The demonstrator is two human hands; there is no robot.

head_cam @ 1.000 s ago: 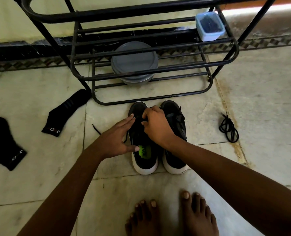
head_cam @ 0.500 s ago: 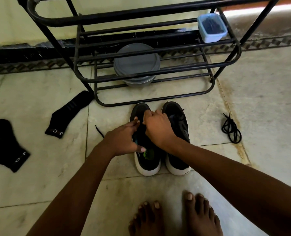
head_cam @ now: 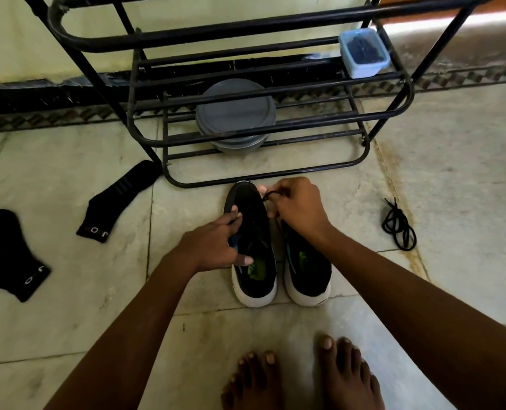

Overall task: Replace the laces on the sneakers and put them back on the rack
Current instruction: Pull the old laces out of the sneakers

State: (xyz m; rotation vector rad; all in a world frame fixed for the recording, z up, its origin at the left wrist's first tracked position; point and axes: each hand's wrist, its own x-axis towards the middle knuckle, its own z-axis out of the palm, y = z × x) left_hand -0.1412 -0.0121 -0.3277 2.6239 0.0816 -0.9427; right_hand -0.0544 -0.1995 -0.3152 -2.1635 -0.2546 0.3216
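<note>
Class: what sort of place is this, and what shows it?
Probably a home hallway: a metal shoe rack against the wall, sneakers and socks on the stone-tiled floor.

White letters on left sock point(head_cam: 15, 261) cuff, right sock point(head_cam: 118, 199) cuff, unreadable

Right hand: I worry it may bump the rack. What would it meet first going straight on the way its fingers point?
Likely the toe of the left sneaker, just ahead of the right hand pinching a lace; the rack bottom bar lies beyond. Depth is unclear.
</note>
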